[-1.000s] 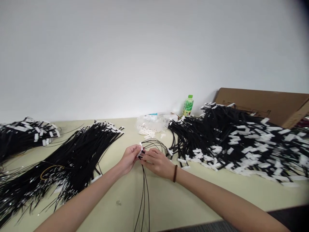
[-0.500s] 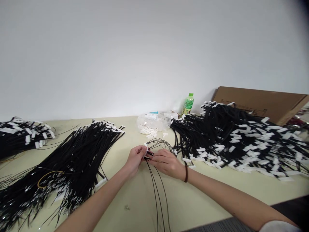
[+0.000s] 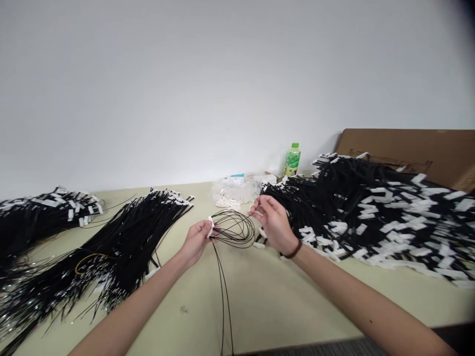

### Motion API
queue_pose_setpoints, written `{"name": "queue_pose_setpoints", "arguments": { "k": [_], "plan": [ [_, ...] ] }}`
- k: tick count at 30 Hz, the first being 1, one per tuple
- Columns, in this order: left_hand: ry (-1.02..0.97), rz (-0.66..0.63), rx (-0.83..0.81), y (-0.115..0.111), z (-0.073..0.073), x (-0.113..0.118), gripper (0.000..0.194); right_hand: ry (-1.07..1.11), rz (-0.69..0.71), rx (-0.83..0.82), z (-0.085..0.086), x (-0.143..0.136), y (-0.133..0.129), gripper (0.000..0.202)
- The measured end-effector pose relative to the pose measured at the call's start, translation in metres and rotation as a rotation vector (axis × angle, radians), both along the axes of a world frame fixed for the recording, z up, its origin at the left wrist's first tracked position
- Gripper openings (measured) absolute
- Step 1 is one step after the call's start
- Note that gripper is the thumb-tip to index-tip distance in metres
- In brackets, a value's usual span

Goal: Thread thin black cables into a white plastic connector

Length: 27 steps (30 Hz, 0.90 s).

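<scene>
My left hand [image 3: 198, 240] pinches a white plastic connector [image 3: 211, 226] between thumb and fingers. Thin black wires [image 3: 233, 242] run out of it to the right in several round loops, and two strands hang down past the table's front edge. At the far right of the loops is my right hand [image 3: 273, 221], its thumb and fingertips pinched on what looks like one black wire. A brown band circles that wrist.
Bundles of black cables with white ends lie at left [image 3: 122, 242] and far left [image 3: 33, 217]. A large cable heap [image 3: 341, 198] covers the right side. Behind stand a plastic bag of white parts [image 3: 232, 190], a green-capped bottle [image 3: 292, 160] and a cardboard box [image 3: 401, 153].
My right hand has moved up and right, away from the connector, and the loops now spread between the hands. My left hand has shifted slightly left. Fewer strands hang down.
</scene>
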State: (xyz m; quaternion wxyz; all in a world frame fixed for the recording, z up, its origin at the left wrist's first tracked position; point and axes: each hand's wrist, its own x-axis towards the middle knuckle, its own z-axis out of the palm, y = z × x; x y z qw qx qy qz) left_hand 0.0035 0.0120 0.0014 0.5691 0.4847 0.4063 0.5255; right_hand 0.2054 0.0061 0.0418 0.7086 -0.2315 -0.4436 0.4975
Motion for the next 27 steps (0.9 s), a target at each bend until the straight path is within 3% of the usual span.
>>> {"name": "queue_pose_setpoints", "arguments": {
  "k": [5,10,14,19,22,27],
  "plan": [
    [0.023,-0.027,-0.02,0.002,0.002,0.001,0.032,-0.097,-0.331,0.054,0.004,0.024,0.022,0.024],
    [0.031,-0.035,-0.038,0.003,0.002,0.0,0.034,-0.692,-0.574,0.372,-0.005,0.016,0.013,0.022],
    [0.007,-0.037,-0.045,0.002,0.003,-0.001,0.035,-1.032,-0.49,0.626,-0.016,-0.011,-0.002,0.02],
    [-0.002,-0.087,-0.026,0.002,0.001,0.0,0.031,-1.217,-0.414,0.852,-0.023,-0.031,-0.005,0.02],
    [-0.001,-0.074,-0.03,0.0,0.001,0.0,0.029,-1.218,-0.37,0.871,-0.024,-0.034,-0.002,0.016],
    [0.054,-0.043,-0.096,-0.007,0.005,-0.001,0.029,-1.128,-0.348,0.749,-0.038,-0.031,0.006,0.018]
  ]
}}
